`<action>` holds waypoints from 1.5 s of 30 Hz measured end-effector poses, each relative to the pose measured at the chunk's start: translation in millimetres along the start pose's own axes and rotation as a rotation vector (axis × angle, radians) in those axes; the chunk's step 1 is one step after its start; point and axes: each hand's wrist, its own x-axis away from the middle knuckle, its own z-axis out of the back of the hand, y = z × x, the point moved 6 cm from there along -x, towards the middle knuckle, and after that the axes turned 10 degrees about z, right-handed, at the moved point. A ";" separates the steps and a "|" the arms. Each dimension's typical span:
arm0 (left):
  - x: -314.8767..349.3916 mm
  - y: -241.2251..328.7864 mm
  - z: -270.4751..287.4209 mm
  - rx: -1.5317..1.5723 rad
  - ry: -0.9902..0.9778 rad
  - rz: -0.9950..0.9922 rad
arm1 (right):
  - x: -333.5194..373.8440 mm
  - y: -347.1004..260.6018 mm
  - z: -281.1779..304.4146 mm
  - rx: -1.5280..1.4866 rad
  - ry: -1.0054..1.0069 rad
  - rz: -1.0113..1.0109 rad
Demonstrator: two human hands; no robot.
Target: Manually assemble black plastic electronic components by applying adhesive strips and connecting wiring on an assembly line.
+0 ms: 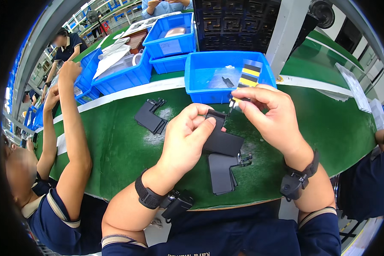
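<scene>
My left hand [185, 138] is closed on a flat black L-shaped plate [224, 141], thumb on top near its upper end. My right hand [269, 113] pinches a yellow-and-black striped strip [249, 76] with clear film at its top. The strip's lower end is by the plate's upper corner, where a thin dark piece [231, 107] shows; whether it touches the plate I cannot tell. Below the held plate lies a fanned stack of similar black plates [222, 173] with small metal fittings at one end. Another stack of black plates [151, 117] rests left of my left hand.
Ahead stands a blue bin [200, 94] with a clear bag and a small black part inside. More blue bins [166, 45] are at the back left. A grey post [288, 34] rises behind. A co-worker's arms [74, 145] reach over the green table [111, 158] at left.
</scene>
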 end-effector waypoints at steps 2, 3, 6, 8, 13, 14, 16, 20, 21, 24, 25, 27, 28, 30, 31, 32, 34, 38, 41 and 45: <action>1.7 1.9 -1.1 -0.007 -0.001 -0.026 | -1.1 -4.2 3.6 0.087 0.158 0.118; 2.6 3.6 -1.1 -0.013 0.000 -0.052 | -1.0 -4.7 3.4 0.087 0.157 0.117; 3.9 4.9 -0.6 -0.037 0.006 -0.051 | -0.7 -8.4 0.7 0.109 0.094 0.100; 2.9 3.2 -0.3 -0.022 0.004 -0.057 | -0.4 -6.5 0.1 0.115 0.063 0.036; 2.6 4.2 -0.3 -0.038 0.007 -0.042 | 3.7 8.9 -7.8 -0.123 0.131 -0.064; 2.6 4.4 -0.2 -0.040 0.009 -0.044 | 4.4 9.5 -8.9 -0.155 0.139 -0.075; 2.2 4.2 -0.1 -0.042 0.011 -0.046 | 4.5 8.4 -9.6 -0.152 0.142 -0.065; 1.9 2.9 0.4 -0.051 0.008 -0.040 | 4.6 5.8 -9.9 -0.100 0.141 -0.048; 2.2 2.8 0.1 -0.051 0.005 -0.038 | 4.8 5.4 -9.7 -0.101 0.141 -0.047; 2.3 2.2 2.2 -0.046 0.023 -0.030 | 4.0 -0.8 -10.3 0.035 0.115 0.050; 0.1 1.2 4.5 -0.050 0.028 -0.030 | 4.9 -2.2 -9.8 0.067 0.122 0.080; -7.0 4.4 20.1 -0.090 0.132 -0.130 | 4.4 -2.1 -11.2 0.084 0.125 0.085; -10.4 8.9 37.4 -0.166 0.212 -0.163 | 3.7 -0.9 -10.8 0.074 0.120 0.059; -20.0 20.0 75.1 -0.368 0.393 -0.121 | 4.5 6.8 -9.5 0.058 0.123 0.030; -21.5 23.4 99.6 -0.457 0.491 -0.150 | 4.7 9.1 -10.7 -0.025 0.145 -0.011; -21.8 32.6 115.8 -0.656 0.577 -0.117 | 5.6 12.2 -10.0 -0.099 0.170 -0.056; -25.7 32.1 137.0 -0.906 0.662 -0.006 | 6.5 12.2 -12.8 -0.083 0.120 -0.066; -10.4 48.0 80.4 -0.978 0.622 -0.442 | 8.2 10.2 -21.5 -0.259 0.158 -0.030; -2.1 40.3 27.0 -0.512 0.158 -0.362 | 11.2 7.3 -26.0 -0.290 0.132 -0.020; -0.7 30.1 9.0 -0.365 0.086 -0.387 | 11.6 4.6 -26.6 -0.280 0.148 0.036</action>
